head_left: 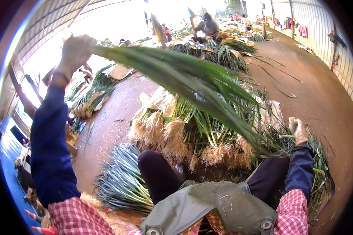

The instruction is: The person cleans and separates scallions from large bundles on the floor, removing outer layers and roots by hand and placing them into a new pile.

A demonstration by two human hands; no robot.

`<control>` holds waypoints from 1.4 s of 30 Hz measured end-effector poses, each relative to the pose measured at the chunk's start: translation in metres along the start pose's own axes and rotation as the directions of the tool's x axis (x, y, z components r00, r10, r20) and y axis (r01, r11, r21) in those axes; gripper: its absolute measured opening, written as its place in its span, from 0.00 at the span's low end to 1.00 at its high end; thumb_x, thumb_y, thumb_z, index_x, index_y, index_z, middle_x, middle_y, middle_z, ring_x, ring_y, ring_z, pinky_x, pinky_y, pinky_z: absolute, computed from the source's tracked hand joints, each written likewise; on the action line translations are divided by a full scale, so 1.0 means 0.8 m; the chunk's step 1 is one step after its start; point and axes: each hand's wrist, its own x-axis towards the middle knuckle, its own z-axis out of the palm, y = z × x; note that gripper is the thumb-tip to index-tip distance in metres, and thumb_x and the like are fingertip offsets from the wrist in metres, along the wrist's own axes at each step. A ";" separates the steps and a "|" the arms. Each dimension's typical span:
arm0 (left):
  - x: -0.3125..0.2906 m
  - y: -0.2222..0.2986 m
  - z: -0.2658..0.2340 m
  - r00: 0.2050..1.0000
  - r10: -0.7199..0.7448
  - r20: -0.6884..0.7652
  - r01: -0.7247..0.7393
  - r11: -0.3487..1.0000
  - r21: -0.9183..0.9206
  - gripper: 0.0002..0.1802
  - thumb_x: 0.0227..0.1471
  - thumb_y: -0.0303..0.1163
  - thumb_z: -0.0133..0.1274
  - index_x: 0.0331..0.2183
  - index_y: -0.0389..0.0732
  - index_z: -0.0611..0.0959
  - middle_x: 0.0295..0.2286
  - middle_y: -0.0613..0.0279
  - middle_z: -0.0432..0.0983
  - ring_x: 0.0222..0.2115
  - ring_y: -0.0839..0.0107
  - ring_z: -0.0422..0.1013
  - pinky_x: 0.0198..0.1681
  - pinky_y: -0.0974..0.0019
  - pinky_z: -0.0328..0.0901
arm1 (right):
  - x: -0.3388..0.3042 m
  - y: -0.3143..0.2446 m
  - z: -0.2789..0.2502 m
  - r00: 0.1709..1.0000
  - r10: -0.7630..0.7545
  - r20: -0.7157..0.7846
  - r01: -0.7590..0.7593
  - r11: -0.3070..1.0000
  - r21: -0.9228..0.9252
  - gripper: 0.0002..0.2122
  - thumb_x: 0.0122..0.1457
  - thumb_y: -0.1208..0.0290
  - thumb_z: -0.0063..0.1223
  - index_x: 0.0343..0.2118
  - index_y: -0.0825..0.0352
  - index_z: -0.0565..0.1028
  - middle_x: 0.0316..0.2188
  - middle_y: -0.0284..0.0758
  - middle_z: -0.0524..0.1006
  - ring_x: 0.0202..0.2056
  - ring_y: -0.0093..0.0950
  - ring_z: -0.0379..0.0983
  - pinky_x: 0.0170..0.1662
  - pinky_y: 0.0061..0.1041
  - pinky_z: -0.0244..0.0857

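High at the left, my gloved left hand is closed around a bunch of green onions. Their long green leaves slant down to the right across the view, partly blurred; the ends inside the fist are hidden. My right hand, also gloved, is low on the right, beside loose leaves. Its fingers are curled, and whatever they may hold is hidden. Between and beyond my knees lies a heap of green onions with pale, bushy roots toward me. A neat pile of blue-green onions rests by my left knee.
A grey-green apron covers my lap. More onions lie on the brown floor at the far left. Ahead, a person sits behind another heap. A corrugated wall runs along the right.
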 end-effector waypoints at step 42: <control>0.239 0.035 -0.038 0.936 -0.170 0.308 0.263 0.920 -0.292 0.07 0.36 0.26 0.52 0.26 0.40 0.79 0.17 0.62 0.72 0.20 0.68 0.68 0.24 0.65 0.63 | -0.025 -0.172 0.103 0.940 -0.001 0.342 0.193 0.827 -0.528 0.14 0.53 0.63 0.50 0.39 0.66 0.75 0.38 0.40 0.77 0.34 0.31 0.74 0.36 0.29 0.68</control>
